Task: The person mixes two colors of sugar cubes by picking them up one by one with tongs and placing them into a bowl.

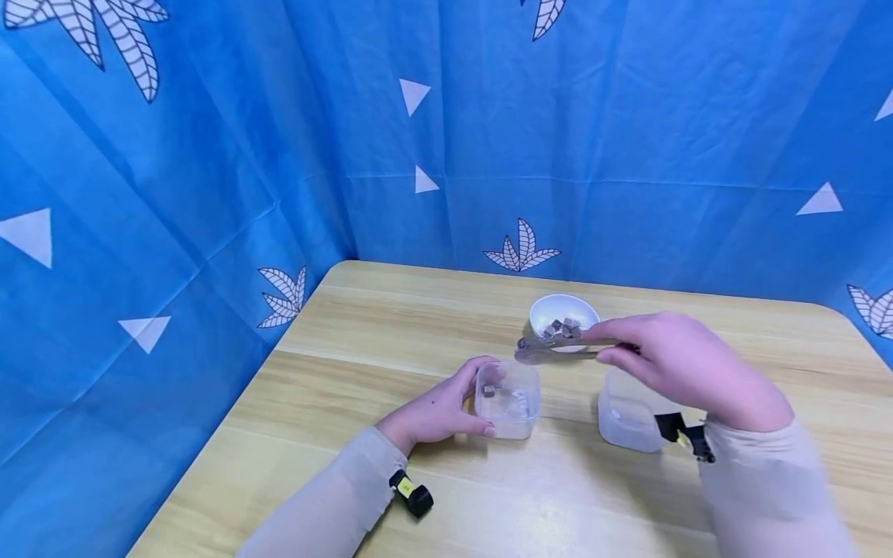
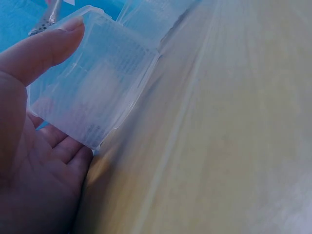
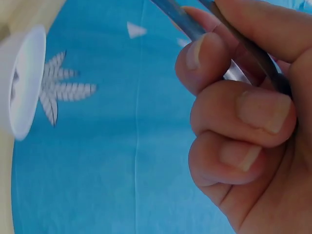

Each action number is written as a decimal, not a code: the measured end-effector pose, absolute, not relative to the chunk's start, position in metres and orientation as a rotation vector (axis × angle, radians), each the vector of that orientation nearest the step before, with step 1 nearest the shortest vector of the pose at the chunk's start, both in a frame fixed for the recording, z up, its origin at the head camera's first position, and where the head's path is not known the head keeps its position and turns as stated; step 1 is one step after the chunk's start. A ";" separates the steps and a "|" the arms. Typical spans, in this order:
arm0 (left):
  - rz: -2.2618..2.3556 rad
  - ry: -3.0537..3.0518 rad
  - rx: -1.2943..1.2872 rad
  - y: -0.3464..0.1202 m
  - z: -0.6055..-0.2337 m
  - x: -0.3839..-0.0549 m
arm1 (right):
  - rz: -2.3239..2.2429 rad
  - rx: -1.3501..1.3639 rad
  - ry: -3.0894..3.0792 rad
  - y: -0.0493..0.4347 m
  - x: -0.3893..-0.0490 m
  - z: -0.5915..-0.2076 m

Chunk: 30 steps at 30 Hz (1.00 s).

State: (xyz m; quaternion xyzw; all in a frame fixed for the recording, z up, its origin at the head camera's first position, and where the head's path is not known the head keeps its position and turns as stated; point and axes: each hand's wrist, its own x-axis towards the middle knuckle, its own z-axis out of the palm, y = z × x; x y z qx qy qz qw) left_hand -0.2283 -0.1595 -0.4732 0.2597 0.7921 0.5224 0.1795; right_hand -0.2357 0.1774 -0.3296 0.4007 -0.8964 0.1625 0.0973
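My left hand (image 1: 453, 403) grips a clear square plastic container (image 1: 529, 426) from its left side, the thumb on the near wall and the fingers round the far one. A small dark cube (image 1: 489, 390) lies inside the container. My right hand (image 1: 680, 364) holds metal tongs (image 1: 558, 343) near the hinge end, fingers curled round both arms, as the right wrist view shows. The tongs point left, their tips between the white bowl (image 1: 546, 304) and the container; I cannot tell whether they pinch anything. Several greyish-brown cubes (image 1: 568, 327) lie in the bowl.
A second clear plastic container (image 1: 621, 430) stands on the right, partly hidden beneath my right hand and wrist. The wooden table (image 1: 391, 310) ends at a blue patterned curtain (image 1: 474, 139) at the back and left.
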 end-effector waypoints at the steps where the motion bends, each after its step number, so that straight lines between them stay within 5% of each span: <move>1: 1.473 2.244 0.732 -0.160 -0.473 -0.228 | 0.474 1.159 -2.654 0.183 -0.237 -0.329; 16: 1.475 2.246 0.717 -0.158 -0.476 -0.228 | 0.474 0.741 -2.891 0.245 -0.267 -0.343; 30: 1.463 2.265 0.716 -0.158 -0.474 -0.226 | 0.463 0.701 -2.920 0.248 -0.273 -0.350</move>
